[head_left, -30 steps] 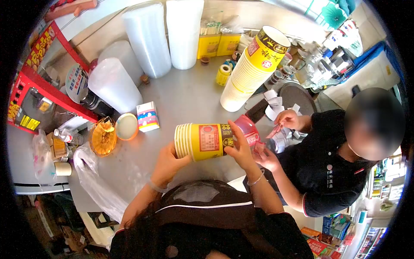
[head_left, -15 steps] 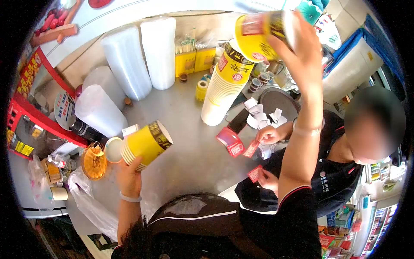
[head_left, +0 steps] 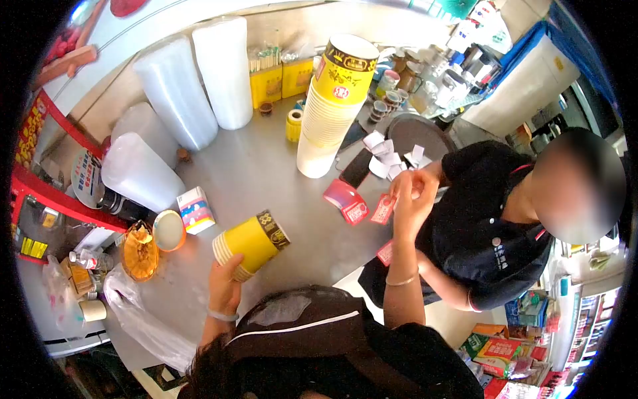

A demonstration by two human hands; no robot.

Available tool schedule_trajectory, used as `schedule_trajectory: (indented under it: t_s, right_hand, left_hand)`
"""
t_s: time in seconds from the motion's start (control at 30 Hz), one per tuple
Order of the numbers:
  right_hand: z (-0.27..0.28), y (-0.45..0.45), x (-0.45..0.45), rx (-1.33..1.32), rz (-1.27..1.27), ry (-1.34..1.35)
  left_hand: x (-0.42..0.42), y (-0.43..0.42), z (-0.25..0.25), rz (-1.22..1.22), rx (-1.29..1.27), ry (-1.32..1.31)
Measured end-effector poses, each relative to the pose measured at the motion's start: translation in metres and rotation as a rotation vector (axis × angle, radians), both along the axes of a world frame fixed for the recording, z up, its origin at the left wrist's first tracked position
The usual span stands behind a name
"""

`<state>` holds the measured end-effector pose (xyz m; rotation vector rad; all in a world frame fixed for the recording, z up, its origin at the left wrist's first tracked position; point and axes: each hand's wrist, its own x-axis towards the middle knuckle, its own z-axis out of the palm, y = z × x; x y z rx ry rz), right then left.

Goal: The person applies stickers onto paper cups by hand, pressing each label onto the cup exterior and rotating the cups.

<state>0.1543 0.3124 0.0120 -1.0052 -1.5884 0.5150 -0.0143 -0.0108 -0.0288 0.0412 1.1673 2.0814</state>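
My left hand (head_left: 226, 284) is closed around a short stack of yellow paper cups (head_left: 249, 243), tilted with the mouth toward the upper right. My right hand (head_left: 415, 199) is raised in front of a co-worker, its fingers curled. It overlaps the co-worker's hand, so what it grips, if anything, is unclear. Beside it shows a red printed label (head_left: 383, 209), and I cannot tell which hand has it. A tall stack of yellow and white paper cups (head_left: 332, 106) stands on the metal counter (head_left: 259, 176). A loop of red labels (head_left: 345, 201) lies near its base.
Stacks of clear plastic lids or cups (head_left: 222, 73) line the back left. A tissue pack (head_left: 196, 210), a round white-topped tub (head_left: 169, 231) and a plastic bag (head_left: 143, 319) sit left. White paper pieces (head_left: 385, 156) lie by a dark round tray (head_left: 422, 133). The co-worker (head_left: 492, 226) stands right.
My right hand has released the yellow cups onto the tall stack and come down to the co-worker's hands. My left hand has shifted slightly right and lower with its cups.
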Motion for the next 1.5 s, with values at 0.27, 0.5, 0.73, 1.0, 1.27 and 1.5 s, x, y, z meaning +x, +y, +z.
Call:
schedule_trajectory:
  t_s: [0.27,0.5,0.73,1.0,1.27,1.5]
  right_hand:
    - [-0.023,-0.002,0.061,-0.503,0.099,-0.598]
    - [-0.042,-0.033,0.063,-0.799,0.41,0.229]
    - [0.008,-0.155,0.001,-0.802,0.827,0.253]
    - [-0.012,-0.168,-0.013,-0.447,0.807,-0.106]
    - [-0.005,-0.175,-0.017,0.045,0.588,-0.396]
    - [-0.002,-0.177,-0.02,0.268,0.841,-0.718]
  left_hand:
    - [0.024,0.012,0.011,-0.347,-0.288,0.348]
    - [0.032,0.005,0.021,-0.22,-0.158,0.046]
    - [0.04,0.007,0.021,-0.327,-0.168,-0.003]
    - [0.05,0.005,0.024,-0.259,-0.088,-0.078]
    - [0.055,0.006,0.035,-0.364,-0.168,0.143]
    - [0.055,0.009,0.037,-0.311,-0.24,0.311]
